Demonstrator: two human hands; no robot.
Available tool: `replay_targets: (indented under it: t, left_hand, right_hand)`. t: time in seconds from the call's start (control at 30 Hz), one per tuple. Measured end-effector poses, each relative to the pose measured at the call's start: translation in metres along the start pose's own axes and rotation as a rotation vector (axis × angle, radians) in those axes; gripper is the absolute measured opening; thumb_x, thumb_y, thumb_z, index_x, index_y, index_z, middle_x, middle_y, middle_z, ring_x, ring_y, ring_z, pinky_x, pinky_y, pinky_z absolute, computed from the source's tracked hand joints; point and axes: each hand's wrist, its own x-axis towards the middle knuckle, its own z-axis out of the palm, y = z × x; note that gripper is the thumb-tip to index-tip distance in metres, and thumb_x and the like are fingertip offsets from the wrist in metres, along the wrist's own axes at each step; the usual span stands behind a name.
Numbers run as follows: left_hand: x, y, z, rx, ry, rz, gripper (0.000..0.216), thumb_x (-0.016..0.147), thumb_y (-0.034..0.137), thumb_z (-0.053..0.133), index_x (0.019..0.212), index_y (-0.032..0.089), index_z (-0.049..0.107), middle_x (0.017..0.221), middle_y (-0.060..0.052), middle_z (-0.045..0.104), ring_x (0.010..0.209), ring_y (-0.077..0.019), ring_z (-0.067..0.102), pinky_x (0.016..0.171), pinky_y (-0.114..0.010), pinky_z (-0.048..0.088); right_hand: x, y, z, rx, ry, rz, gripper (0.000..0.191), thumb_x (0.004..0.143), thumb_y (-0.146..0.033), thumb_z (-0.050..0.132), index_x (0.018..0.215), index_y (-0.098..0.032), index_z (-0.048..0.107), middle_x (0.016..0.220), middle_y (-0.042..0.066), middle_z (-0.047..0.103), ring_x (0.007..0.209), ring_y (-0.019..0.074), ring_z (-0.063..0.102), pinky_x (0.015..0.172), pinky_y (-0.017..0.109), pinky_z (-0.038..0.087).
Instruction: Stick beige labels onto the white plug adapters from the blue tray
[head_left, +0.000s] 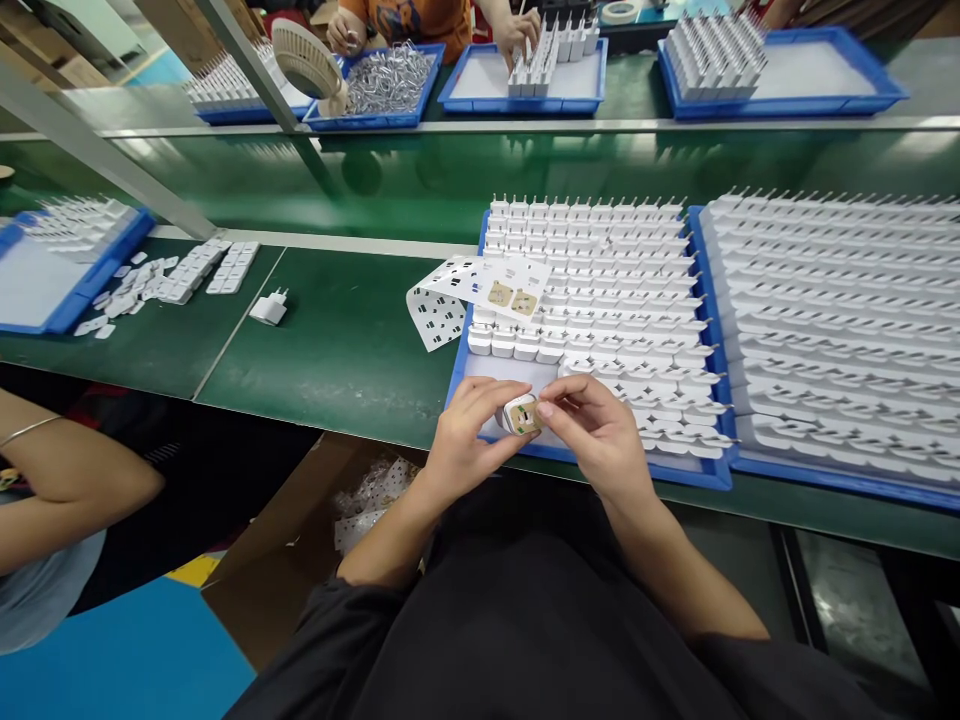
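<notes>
My left hand (474, 432) is closed around a white plug charger (513, 412) held over the front of a blue tray (459, 372). Its face, turned up, carries a tan sticker (524, 416) with green and black marks. My right hand (592, 425) pinches that sticker's right edge between thumb and index finger. Rows of white chargers (585, 280), pins pointing up, fill most of the tray. Across the tray's left side lies a curled white sticker sheet (450, 292) with black marks and two tan stickers left on it.
A second blue tray (709, 300) of chargers stands at right. One loose charger (270, 307) and white flat pieces (139, 285) lie at left. Behind a raised ledge, a co-worker's hand (517, 38) touches upright chargers. Another person's arm (75, 480) is at left, near a cardboard box (285, 540).
</notes>
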Motion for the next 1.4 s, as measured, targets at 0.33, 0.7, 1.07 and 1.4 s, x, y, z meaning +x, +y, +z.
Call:
replay_targets:
  t: [0.33,0.7,1.07,1.4]
  left_hand:
    - [0.000,0.001,-0.001,0.041,-0.029,0.008,0.032,0.092,0.033,0.075,0.123,0.024,0.068,0.113,-0.008,0.078,0.101,-0.0235,0.069,0.089,-0.040,0.059]
    - [0.000,0.000,0.001,0.066,-0.022,0.051,0.035,0.092,0.026,0.075,0.126,0.023,0.066,0.116,-0.008,0.077,0.105,-0.0231,0.068,0.092,-0.040,0.057]
    - [-0.002,-0.003,0.002,0.089,0.005,0.081,0.038,0.091,0.021,0.075,0.127,0.023,0.066,0.120,-0.008,0.077,0.107,-0.0223,0.067,0.095,-0.039,0.056]
    - [-0.002,-0.004,0.006,0.059,0.086,0.083,0.044,0.087,0.016,0.078,0.129,0.024,0.067,0.117,-0.008,0.078,0.105,-0.0222,0.067,0.092,-0.037,0.058]
  right_hand:
    - [-0.001,0.002,0.000,-0.026,0.005,0.004,0.020,0.088,-0.043,0.078,0.090,-0.025,0.070,0.083,0.002,0.070,0.074,0.0168,0.066,0.069,0.031,0.059]
    - [-0.005,0.005,0.005,-0.112,0.060,-0.036,0.011,0.089,-0.032,0.077,0.091,-0.025,0.069,0.082,0.000,0.069,0.072,0.0152,0.064,0.068,0.030,0.057]
    - [-0.004,0.002,0.009,-0.208,0.079,-0.090,0.005,0.091,-0.025,0.073,0.090,-0.023,0.068,0.083,0.000,0.070,0.073,0.0147,0.066,0.071,0.031,0.057]
    - [-0.003,-0.001,0.008,-0.469,0.119,-0.242,0.011,0.092,-0.028,0.073,0.100,-0.023,0.070,0.091,0.002,0.062,0.074,0.0132,0.059,0.057,0.024,0.055]
